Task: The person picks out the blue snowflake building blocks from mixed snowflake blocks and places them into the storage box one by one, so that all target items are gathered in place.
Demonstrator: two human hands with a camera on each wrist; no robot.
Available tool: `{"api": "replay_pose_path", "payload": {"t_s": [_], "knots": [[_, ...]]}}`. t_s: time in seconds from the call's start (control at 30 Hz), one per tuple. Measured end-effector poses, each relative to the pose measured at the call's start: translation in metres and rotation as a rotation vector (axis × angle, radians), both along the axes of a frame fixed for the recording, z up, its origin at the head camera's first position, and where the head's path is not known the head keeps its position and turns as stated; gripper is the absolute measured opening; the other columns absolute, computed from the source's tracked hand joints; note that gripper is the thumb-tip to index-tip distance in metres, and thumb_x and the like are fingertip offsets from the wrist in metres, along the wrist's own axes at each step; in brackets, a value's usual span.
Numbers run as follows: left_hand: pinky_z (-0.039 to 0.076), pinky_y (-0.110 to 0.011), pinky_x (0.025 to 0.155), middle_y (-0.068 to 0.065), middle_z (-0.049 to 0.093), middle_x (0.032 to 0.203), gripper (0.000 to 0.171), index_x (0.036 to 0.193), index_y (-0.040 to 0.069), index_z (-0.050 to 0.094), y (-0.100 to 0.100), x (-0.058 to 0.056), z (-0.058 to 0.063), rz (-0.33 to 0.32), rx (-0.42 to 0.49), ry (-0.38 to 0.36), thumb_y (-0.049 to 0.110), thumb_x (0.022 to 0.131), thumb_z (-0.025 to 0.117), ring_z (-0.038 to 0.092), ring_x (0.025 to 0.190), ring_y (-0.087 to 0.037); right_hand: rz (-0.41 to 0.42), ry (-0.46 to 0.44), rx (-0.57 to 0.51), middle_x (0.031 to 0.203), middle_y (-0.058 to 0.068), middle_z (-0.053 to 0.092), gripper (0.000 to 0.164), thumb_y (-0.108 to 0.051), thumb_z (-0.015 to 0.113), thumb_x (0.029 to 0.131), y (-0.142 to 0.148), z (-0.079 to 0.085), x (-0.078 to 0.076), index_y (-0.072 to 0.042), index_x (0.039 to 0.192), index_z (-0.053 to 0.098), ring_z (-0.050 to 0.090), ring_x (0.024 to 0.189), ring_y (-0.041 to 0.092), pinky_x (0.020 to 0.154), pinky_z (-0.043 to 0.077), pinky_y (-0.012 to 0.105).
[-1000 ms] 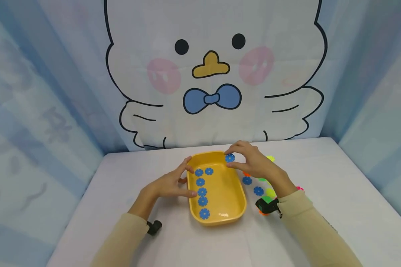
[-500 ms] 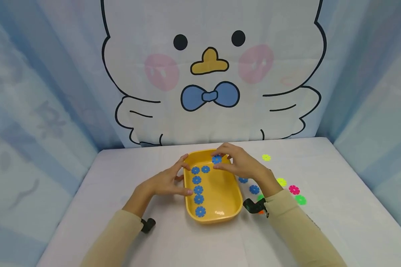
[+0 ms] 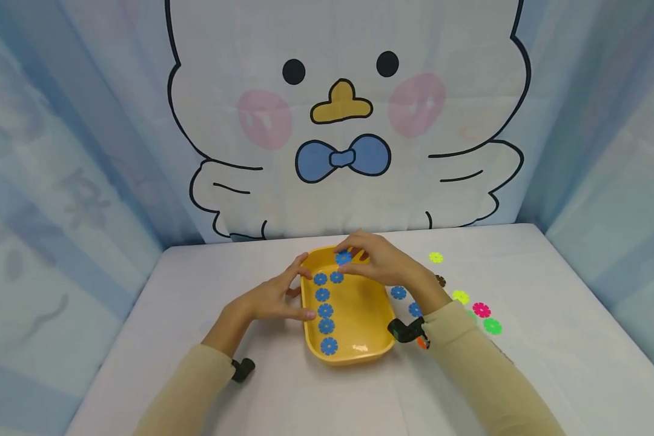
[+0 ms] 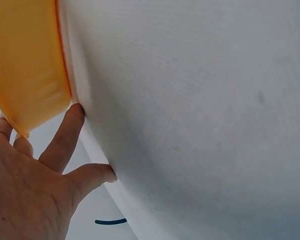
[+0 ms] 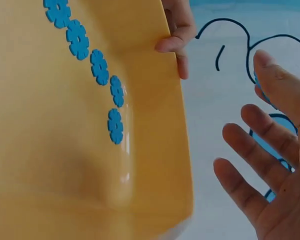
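A yellow plastic tray (image 3: 362,315) lies on the table, its near end toward me. My left hand (image 3: 278,300) holds its left side, with fingertips over the rim (image 5: 181,115). Over the far end, my right hand (image 3: 384,260) pinches a blue notched snowflake disc (image 3: 343,258) between thumb and fingers. In the right wrist view that disc is mostly hidden behind the thumb, and the other fingers are spread. Inside the tray, several matching blue discs (image 3: 325,310) form a column along the left wall. One more blue disc (image 3: 336,277) sits right of the top one, just below the held disc.
Right of the tray, loose discs lie on the white table: blue (image 3: 398,292), yellow (image 3: 460,297), pink (image 3: 482,310), green (image 3: 492,326) and a brown one (image 3: 441,280). The right forearm partly covers this group. A cartoon-printed curtain (image 3: 343,200) hangs behind the table.
My right hand has carried the blue disc leftward, from the tray's far right corner to above the upper discs. The left hand has stayed at the tray's left side.
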State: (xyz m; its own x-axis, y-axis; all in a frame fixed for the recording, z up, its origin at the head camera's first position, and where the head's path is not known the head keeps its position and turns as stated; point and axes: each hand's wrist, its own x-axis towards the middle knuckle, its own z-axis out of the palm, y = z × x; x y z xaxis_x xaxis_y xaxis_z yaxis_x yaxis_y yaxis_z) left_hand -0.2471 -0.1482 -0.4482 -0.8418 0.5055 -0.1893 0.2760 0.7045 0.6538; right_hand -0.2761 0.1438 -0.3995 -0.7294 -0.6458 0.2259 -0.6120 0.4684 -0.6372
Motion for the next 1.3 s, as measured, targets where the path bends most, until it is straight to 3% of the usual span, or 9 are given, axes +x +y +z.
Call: {"api": "replay_pose_path", "payload": {"t_s": [0.2, 0.37, 0.67, 0.87, 1.03, 1.3], "knots": [[0.049, -0.053, 0.110, 0.013, 0.044, 0.149, 0.123, 0.164, 0.036, -0.003, -0.002, 0.001, -0.001, 0.005, 0.012, -0.006, 0.063, 0.078, 0.080, 0.058, 0.133, -0.034, 0.047, -0.127, -0.050, 0.127, 0.003, 0.065, 0.045, -0.025, 0.077, 0.094, -0.012, -0.012, -0.010, -0.007, 0.133, 0.066, 0.063, 0.110, 0.023, 0.100, 0.056, 0.046], [0.048, -0.053, 0.110, 0.015, 0.044, 0.148, 0.123, 0.164, 0.036, -0.002, -0.001, 0.000, -0.002, 0.011, 0.019, 0.000, 0.061, 0.078, 0.082, 0.058, 0.133, -0.035, 0.041, -0.161, -0.028, 0.124, 0.004, 0.066, 0.043, -0.021, 0.077, 0.094, -0.019, -0.020, -0.016, -0.006, 0.132, 0.066, 0.064, 0.107, 0.023, 0.102, 0.056, 0.043], [0.050, -0.052, 0.108, 0.013, 0.043, 0.151, 0.125, 0.164, 0.034, -0.001, 0.001, 0.003, -0.002, 0.014, 0.042, -0.009, 0.066, 0.075, 0.081, 0.057, 0.135, -0.035, 0.054, -0.131, 0.142, 0.125, 0.004, 0.068, 0.034, -0.021, 0.077, 0.094, -0.032, -0.035, -0.025, -0.009, 0.125, 0.070, 0.066, 0.106, 0.022, 0.099, 0.057, 0.036], [0.048, -0.052, 0.110, 0.016, 0.046, 0.147, 0.122, 0.164, 0.034, 0.000, 0.003, 0.004, -0.003, 0.023, 0.033, -0.013, 0.061, 0.078, 0.082, 0.056, 0.136, -0.034, 0.035, -0.109, 0.312, 0.103, 0.000, 0.064, 0.031, -0.026, 0.080, 0.091, -0.035, -0.039, -0.022, -0.015, 0.120, 0.076, 0.058, 0.093, 0.016, 0.090, 0.055, 0.030], [0.047, -0.054, 0.111, 0.018, 0.044, 0.150, 0.119, 0.164, 0.037, 0.002, 0.000, 0.004, -0.002, 0.045, 0.015, -0.031, 0.057, 0.079, 0.083, 0.056, 0.137, -0.033, 0.020, -0.144, 0.376, 0.098, -0.001, 0.060, 0.030, -0.027, 0.082, 0.089, -0.038, -0.041, -0.020, -0.020, 0.118, 0.076, 0.055, 0.089, 0.015, 0.084, 0.052, 0.028], [0.048, -0.054, 0.110, 0.015, 0.039, 0.158, 0.120, 0.163, 0.037, 0.004, -0.002, 0.000, -0.002, 0.026, 0.028, -0.026, 0.063, 0.077, 0.082, 0.056, 0.136, -0.033, 0.017, -0.102, 0.476, 0.092, -0.003, 0.055, 0.032, -0.028, 0.083, 0.088, -0.041, -0.039, -0.020, -0.018, 0.118, 0.077, 0.052, 0.086, 0.014, 0.080, 0.048, 0.029]]}}
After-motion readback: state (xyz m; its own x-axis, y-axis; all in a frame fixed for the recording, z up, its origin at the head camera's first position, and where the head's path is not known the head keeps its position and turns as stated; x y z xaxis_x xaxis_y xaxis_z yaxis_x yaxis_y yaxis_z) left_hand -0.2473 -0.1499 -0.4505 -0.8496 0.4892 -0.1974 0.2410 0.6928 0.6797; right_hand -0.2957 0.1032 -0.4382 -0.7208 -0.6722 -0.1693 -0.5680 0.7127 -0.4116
